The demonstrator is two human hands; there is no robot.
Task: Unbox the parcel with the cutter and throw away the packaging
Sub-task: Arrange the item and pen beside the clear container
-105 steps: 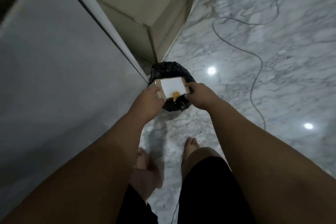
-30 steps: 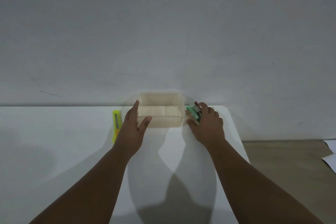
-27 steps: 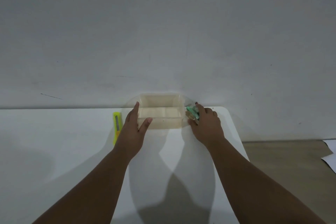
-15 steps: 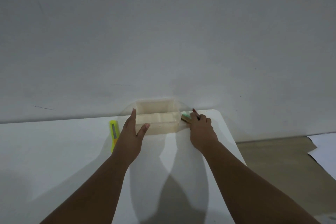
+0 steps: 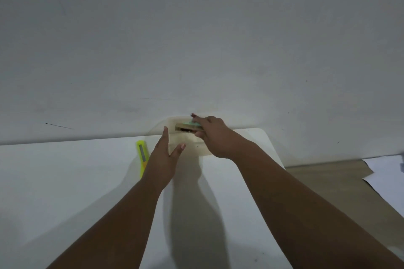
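At the far edge of the white tabletop point(image 5: 65, 181), near its right corner and against the wall, the right hand point(image 5: 215, 135) is closed on a small green-and-tan item point(image 5: 188, 127) held over the translucent plastic container point(image 5: 185, 148), its long axis running left to right, while the left hand point(image 5: 162, 156) lies spread, holding nothing, against the container's left wall. The item looks light and stiff, best pinched by its short ends, and the thin-walled container may slide, so bracing its sides seems wise. The yellow cutter point(image 5: 142, 155) lies just left of the left hand, its long axis pointing toward the wall.
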